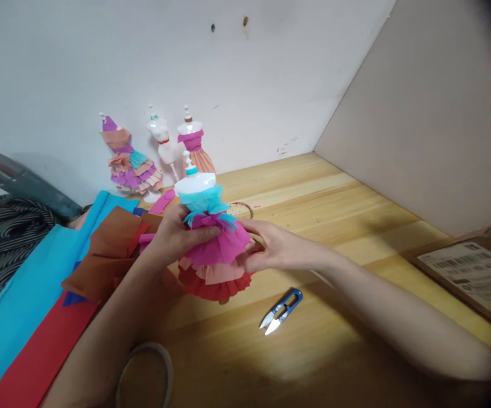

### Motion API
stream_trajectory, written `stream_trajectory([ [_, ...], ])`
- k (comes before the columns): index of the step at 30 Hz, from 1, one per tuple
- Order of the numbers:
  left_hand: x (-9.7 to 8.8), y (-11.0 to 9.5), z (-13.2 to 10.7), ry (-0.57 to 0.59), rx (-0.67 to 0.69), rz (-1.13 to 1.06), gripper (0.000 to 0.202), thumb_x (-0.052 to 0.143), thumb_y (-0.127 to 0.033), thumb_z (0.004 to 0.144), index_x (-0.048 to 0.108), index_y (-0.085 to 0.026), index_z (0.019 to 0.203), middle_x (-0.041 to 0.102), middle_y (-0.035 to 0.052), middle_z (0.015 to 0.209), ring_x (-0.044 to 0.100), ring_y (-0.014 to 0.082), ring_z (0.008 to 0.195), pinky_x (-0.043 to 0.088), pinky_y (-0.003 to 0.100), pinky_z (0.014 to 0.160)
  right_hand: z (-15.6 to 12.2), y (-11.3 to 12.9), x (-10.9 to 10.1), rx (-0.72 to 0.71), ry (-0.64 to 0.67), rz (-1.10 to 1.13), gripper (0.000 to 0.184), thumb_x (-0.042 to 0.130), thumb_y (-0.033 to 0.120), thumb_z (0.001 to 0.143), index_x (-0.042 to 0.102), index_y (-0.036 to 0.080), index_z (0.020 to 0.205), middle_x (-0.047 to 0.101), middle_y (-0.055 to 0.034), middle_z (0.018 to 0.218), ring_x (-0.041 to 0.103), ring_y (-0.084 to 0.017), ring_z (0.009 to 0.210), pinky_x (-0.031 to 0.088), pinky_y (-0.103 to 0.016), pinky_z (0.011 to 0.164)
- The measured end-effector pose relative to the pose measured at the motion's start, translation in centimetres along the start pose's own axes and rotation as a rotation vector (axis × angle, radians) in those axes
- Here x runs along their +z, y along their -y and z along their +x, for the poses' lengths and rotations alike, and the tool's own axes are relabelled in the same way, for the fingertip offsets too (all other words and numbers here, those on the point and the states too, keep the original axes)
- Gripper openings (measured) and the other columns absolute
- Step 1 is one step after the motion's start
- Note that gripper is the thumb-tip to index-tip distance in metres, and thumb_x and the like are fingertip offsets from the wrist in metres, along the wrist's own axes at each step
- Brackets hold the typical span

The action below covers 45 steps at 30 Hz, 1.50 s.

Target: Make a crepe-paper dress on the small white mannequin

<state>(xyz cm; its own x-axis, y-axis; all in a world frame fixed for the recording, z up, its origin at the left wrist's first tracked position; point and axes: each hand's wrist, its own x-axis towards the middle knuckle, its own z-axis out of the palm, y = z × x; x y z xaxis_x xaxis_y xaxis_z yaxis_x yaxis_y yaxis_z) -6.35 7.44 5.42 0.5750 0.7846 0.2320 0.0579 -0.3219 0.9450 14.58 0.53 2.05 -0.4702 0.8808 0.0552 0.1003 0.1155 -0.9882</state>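
A small white dress form [196, 182] stands upright before me, dressed in a turquoise crepe-paper top [203, 198]. Its tiered paper skirt [223, 246] runs from magenta through peach to red. My left hand [179, 235] is closed round the waist, with the thumb pressed on the magenta layer. At the skirt's right side, my right hand [268, 246] has its fingers and thumb curled at the edge of the layers; some fingertips are hidden behind the paper. Blue-handled thread snips [281, 311] lie on the table just below, blades apart.
Dressed forms [130, 161] and a barer one [166, 150] stand against the wall. Turquoise [24, 283], red [45, 351] and brown paper [109, 243] lie at left, near striped cloth [11, 238]. A tape roll [166, 368] is in front; a labelled cardboard package [470, 277] is at right.
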Motion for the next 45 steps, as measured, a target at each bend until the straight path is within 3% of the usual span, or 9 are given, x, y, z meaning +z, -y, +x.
stream_trajectory([
  [3,0.3,-0.3,-0.2,0.021,-0.001,0.005,0.029,0.083,-0.031,0.060,0.070,-0.015,0.081,0.073,0.0044,0.083,0.066,0.0197,0.079,0.054,0.027,0.071,1.4,-1.2,1.7,-0.036,-0.175,-0.099,0.037,0.082,0.026,0.063,0.066,0.015,0.093,0.067,-0.0018,0.083,0.061,-0.017,0.075,0.052,-0.027,0.065],
  [6,0.1,-0.4,-0.3,0.027,-0.018,0.003,0.029,0.083,-0.035,0.061,0.070,-0.015,0.078,0.073,0.0053,0.082,0.067,0.0213,0.081,0.054,0.029,0.072,2.0,-2.1,1.9,-0.017,-0.197,-0.086,0.021,0.079,0.025,0.066,0.064,0.014,0.076,0.062,0.0016,0.069,0.058,-0.014,0.065,0.049,-0.025,0.059],
  [10,-0.5,-0.4,-0.4,-0.047,-0.041,-0.018,0.032,0.084,-0.036,0.058,0.070,-0.015,0.079,0.073,0.0048,0.082,0.066,0.0209,0.078,0.054,0.029,0.071,0.4,-2.4,0.6,0.017,-0.185,-0.008,0.026,0.080,0.023,0.068,0.068,0.016,0.089,0.066,0.0005,0.076,0.063,-0.017,0.072,0.052,-0.030,0.068],
  [14,-1.5,-0.7,-0.4,-0.140,-0.019,0.015,0.033,0.084,-0.036,0.060,0.071,-0.016,0.082,0.075,0.0050,0.086,0.067,0.0208,0.079,0.055,0.030,0.072,-1.8,-4.0,0.3,0.080,-0.371,0.243,0.054,0.083,0.022,0.066,0.065,0.019,0.117,0.071,-0.0075,0.108,0.067,-0.020,0.099,0.050,-0.036,0.091],
  [19,-2.7,-0.9,-0.3,-0.290,0.008,0.088,0.035,0.085,-0.031,0.056,0.072,-0.018,0.086,0.075,0.0028,0.089,0.068,0.0207,0.082,0.056,0.029,0.077,-2.3,-5.3,2.9,0.289,-0.247,0.835,0.037,0.085,0.020,0.065,0.072,0.015,0.099,0.075,-0.0086,0.104,0.072,-0.019,0.097,0.052,-0.033,0.091],
  [23,-3.0,-1.0,-0.1,-0.307,0.006,0.062,0.037,0.083,-0.030,0.059,0.072,-0.017,0.092,0.075,0.0042,0.096,0.070,0.0224,0.089,0.057,0.031,0.081,-1.1,-4.9,4.6,0.241,-0.203,1.031,0.030,0.086,0.018,0.065,0.072,0.015,0.091,0.077,-0.0071,0.094,0.074,-0.017,0.086,0.056,-0.028,0.077],
  [29,-3.1,-0.7,-0.1,-0.308,-0.020,0.070,0.041,0.085,-0.034,0.057,0.072,-0.017,0.092,0.075,0.0052,0.097,0.070,0.0251,0.093,0.058,0.031,0.081,0.0,-5.3,5.1,0.186,-0.255,1.132,0.023,0.090,0.017,0.060,0.070,0.014,0.072,0.073,-0.0007,0.066,0.067,-0.008,0.062,0.049,-0.016,0.056],
  [39,-2.8,-0.1,0.2,-0.312,-0.033,0.123,0.042,0.085,-0.037,0.054,0.072,-0.017,0.088,0.075,0.0045,0.091,0.067,0.0229,0.085,0.057,0.032,0.078,0.3,-4.9,5.6,0.177,-0.285,1.166,0.025,0.089,0.018,0.057,0.065,0.014,0.066,0.066,0.0023,0.059,0.057,-0.006,0.052,0.041,-0.017,0.049],
  [45,-2.7,0.2,0.3,-0.276,-0.042,0.078,0.040,0.086,-0.034,0.055,0.073,-0.017,0.089,0.075,0.0037,0.092,0.068,0.0228,0.087,0.056,0.030,0.078,0.3,-5.3,5.3,0.192,-0.302,1.133,0.025,0.087,0.024,0.061,0.070,0.015,0.075,0.072,-0.0012,0.068,0.063,-0.009,0.059,0.043,-0.018,0.050],
])
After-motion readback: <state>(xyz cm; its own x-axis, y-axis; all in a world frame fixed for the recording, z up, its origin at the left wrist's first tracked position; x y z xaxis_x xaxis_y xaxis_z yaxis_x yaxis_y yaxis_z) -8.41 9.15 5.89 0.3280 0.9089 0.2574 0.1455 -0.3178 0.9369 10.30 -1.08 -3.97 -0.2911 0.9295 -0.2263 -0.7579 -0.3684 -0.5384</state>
